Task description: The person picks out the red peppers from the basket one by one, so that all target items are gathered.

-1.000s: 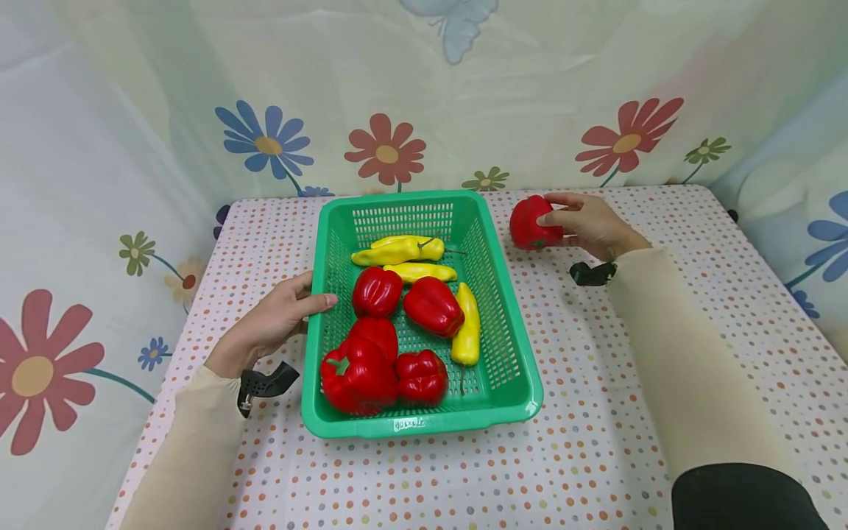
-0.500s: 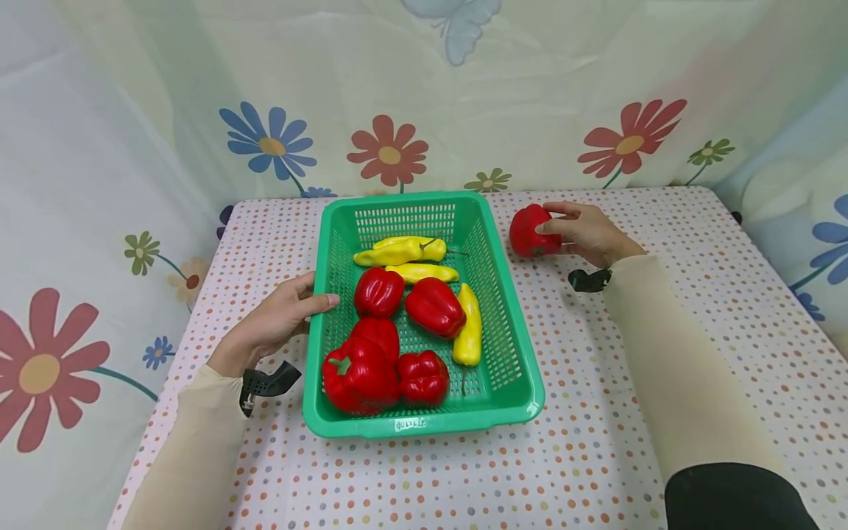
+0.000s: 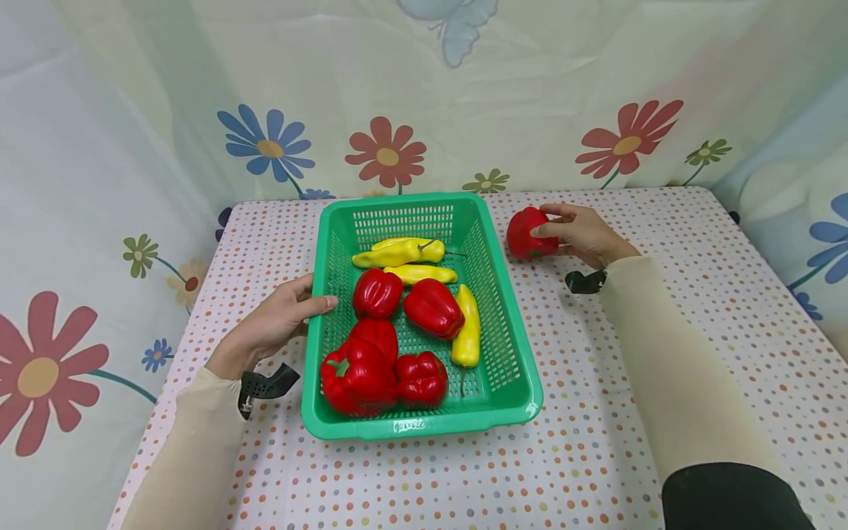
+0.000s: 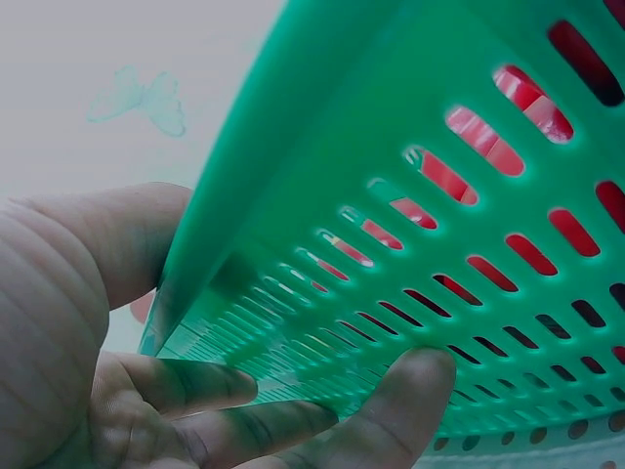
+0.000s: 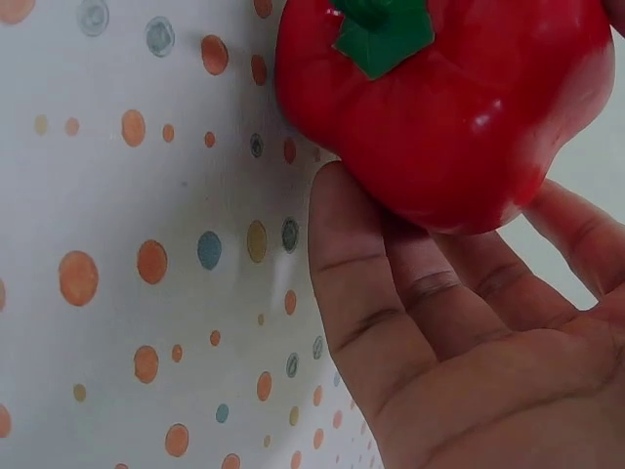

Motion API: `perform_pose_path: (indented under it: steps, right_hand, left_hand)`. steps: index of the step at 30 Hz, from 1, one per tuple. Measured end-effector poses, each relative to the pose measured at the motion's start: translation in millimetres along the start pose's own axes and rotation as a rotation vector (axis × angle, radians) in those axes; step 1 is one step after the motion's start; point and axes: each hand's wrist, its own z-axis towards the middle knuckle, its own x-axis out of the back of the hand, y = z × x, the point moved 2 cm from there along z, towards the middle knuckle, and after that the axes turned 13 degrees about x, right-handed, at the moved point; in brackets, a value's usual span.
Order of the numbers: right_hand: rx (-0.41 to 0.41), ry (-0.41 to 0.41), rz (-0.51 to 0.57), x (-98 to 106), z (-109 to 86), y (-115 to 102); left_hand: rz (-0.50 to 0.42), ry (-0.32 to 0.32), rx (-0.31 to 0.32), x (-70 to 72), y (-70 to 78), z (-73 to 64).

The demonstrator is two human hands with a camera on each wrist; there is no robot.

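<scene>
A green plastic basket [image 3: 523,353] stands on the table, its left rim gripped by my left hand [image 3: 281,316]. The thumb lies over that rim; in the left wrist view the fingers [image 4: 415,391] press against the slotted outer wall. Inside are several red bell peppers [image 3: 433,308] and several long yellow peppers [image 3: 467,327]. Right of the basket, my right hand [image 3: 586,235] holds another red bell pepper [image 3: 526,232] at the table surface. The right wrist view shows its green stem [image 5: 386,39] and fingers curled beneath and around the red bell pepper [image 5: 449,127].
A dotted cloth covers the table [image 3: 596,434]. Behind it hangs a flower-printed curtain [image 3: 530,96], which also runs along both sides. Each wrist wears a black strap with a small device [image 3: 268,383].
The right hand and its red bell pepper have come down slightly and nearer over the second, then stayed almost still. The left hand and basket have kept their places.
</scene>
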Motion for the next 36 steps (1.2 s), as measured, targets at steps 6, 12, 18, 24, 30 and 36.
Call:
perform_pose_path:
  steps: [6,12,18,24,30,36]
  right_hand:
    - [0.002,0.013,-0.008,-1.0,0.4,0.7]
    - [0.002,0.010,-0.009,-2.2,1.2,0.7]
    - [-0.004,-0.005,-0.006,-5.6,2.6,0.5]
    - [0.008,-0.025,-0.022,-12.1,2.7,-0.9]
    - [0.010,-0.041,-0.049,-16.1,3.2,-1.8]
    - [0.000,-0.044,-0.083,-18.4,5.2,-2.5]
  left_hand:
    - [0.003,0.001,0.006,0.5,-0.1,-0.7]
    - [-0.001,-0.001,0.001,0.6,-0.8,-0.7]
    - [-0.010,-0.006,-0.001,0.5,-1.5,-0.6]
    - [-0.005,-0.002,0.001,0.7,-2.0,-0.3]
    - [-0.005,-0.004,-0.006,-0.1,-1.8,-1.0]
    - [-0.007,0.002,0.003,0.8,-2.6,-0.6]
